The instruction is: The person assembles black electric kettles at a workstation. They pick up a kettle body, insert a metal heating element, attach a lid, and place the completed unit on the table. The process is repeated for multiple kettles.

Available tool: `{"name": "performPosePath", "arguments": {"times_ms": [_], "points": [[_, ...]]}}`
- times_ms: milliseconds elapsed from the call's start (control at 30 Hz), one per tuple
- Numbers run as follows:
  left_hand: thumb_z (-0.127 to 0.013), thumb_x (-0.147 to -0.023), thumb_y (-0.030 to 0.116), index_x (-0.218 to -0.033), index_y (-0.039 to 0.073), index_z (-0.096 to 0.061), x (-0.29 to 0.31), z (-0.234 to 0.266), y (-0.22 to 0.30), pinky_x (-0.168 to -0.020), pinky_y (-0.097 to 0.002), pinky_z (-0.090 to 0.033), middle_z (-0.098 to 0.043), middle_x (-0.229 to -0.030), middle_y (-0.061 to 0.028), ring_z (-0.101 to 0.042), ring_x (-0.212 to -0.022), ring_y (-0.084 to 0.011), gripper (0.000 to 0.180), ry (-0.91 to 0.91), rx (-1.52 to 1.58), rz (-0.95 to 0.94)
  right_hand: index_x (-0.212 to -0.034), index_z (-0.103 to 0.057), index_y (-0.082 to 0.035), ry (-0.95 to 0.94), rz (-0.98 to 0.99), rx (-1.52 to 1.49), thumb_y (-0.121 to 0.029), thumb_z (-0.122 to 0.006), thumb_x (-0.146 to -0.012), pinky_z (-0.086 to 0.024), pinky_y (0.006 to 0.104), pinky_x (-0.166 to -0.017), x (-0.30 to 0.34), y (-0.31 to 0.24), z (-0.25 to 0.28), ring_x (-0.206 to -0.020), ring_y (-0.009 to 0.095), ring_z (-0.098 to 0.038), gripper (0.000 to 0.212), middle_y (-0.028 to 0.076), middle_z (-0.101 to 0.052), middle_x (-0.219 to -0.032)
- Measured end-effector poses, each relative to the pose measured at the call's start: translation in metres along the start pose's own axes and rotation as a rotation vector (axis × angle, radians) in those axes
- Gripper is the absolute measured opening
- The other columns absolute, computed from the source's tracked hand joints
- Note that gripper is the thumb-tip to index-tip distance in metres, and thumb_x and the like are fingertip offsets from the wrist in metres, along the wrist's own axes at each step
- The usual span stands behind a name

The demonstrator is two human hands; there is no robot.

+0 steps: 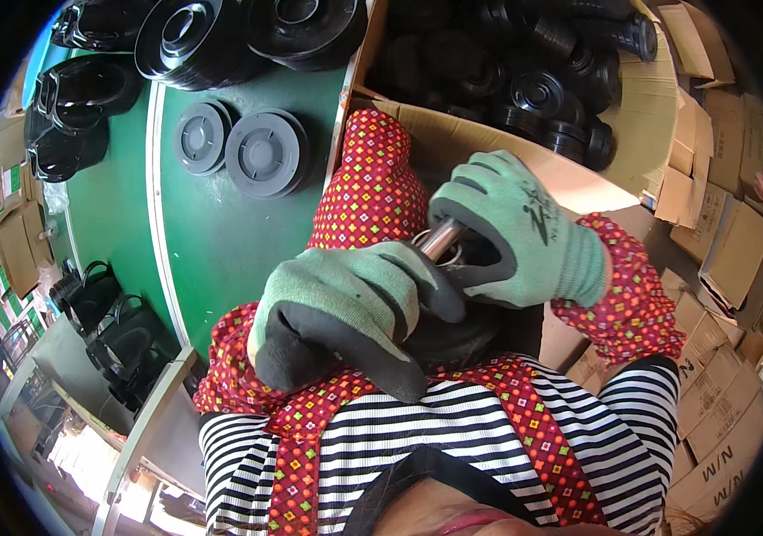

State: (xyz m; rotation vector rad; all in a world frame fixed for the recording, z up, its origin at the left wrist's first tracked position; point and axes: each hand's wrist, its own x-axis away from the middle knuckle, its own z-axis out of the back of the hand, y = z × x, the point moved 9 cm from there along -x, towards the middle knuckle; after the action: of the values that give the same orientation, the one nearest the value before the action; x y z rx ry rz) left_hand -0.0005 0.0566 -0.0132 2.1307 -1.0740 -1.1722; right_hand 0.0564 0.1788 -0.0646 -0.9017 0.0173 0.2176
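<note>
Both my hands wear green knit gloves with dark coated palms and fingers, and they meet in front of my chest. A short shiny metal tube (442, 239) spans the gap between them, with a thin metal ring beside it. My right hand (520, 232) is closed around the tube's upper end. At its lower end, the thumb and fingers of my left hand (346, 308) are closed on the tube, and part of that grip is hidden. Below the hands lies a black part (466, 338), mostly covered, whose kind I cannot make out.
On the green table (212, 277) at left lie grey discs (265, 154), stacks of black round parts (187, 40) and glossy black housings (91, 94). An open cardboard box (489, 134) ahead holds several black parts (538, 94). Flattened cartons (712, 393) are piled at right.
</note>
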Motion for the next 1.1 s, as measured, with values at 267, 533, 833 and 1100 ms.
{"name": "performPosePath", "arguments": {"times_ms": [267,533,833,1100], "points": [[-0.044,-0.112,0.056,-0.081,0.011,-0.059,0.026,0.036,-0.013,-0.075,-0.0452,-0.052,-0.059,-0.06,-0.0003,-0.063,-0.055,-0.0203,0.057,0.346,0.152,0.072,-0.099,-0.066,-0.007,-0.238,-0.34,0.273,-0.07,-0.077,-0.08,-0.053,0.0464,-0.08,0.002,-0.014,0.008,-0.085,0.033,-0.07,0.067,0.016,-0.068,-0.089],[-0.076,-0.098,0.016,-0.154,-0.005,-0.047,0.029,0.056,0.007,-0.106,-0.0394,-0.049,-0.069,-0.125,-0.0116,-0.064,-0.119,-0.023,0.066,0.453,-0.559,0.488,-0.089,-0.066,-0.006,-0.066,-0.164,0.264,-0.056,-0.082,-0.081,-0.05,0.0439,-0.073,-0.027,-0.004,0.022,-0.081,0.033,-0.067,0.052,0.013,-0.066,-0.082],[-0.064,-0.109,0.023,-0.135,0.0,-0.068,0.181,0.091,0.055,-0.056,-0.0228,-0.039,-0.057,-0.074,0.0056,-0.052,-0.063,-0.0035,0.036,0.87,-0.783,0.665,-0.134,-0.069,-0.008,0.28,-0.046,0.086,-0.023,-0.083,-0.086,-0.044,0.0498,-0.113,0.01,-0.039,0.033,-0.132,0.039,-0.057,0.052,0.018,-0.062,-0.138],[-0.067,-0.102,0.01,-0.143,-0.001,-0.061,0.386,0.131,0.02,-0.08,-0.0323,-0.055,-0.07,-0.108,-0.0108,-0.066,-0.086,-0.0186,0.043,1.016,-1.15,0.479,-0.127,-0.069,-0.002,0.374,-0.068,-0.171,-0.038,-0.093,-0.077,-0.044,0.0475,-0.111,0.074,-0.019,-0.029,-0.125,0.036,-0.058,0.066,0.015,-0.063,-0.128]]}}
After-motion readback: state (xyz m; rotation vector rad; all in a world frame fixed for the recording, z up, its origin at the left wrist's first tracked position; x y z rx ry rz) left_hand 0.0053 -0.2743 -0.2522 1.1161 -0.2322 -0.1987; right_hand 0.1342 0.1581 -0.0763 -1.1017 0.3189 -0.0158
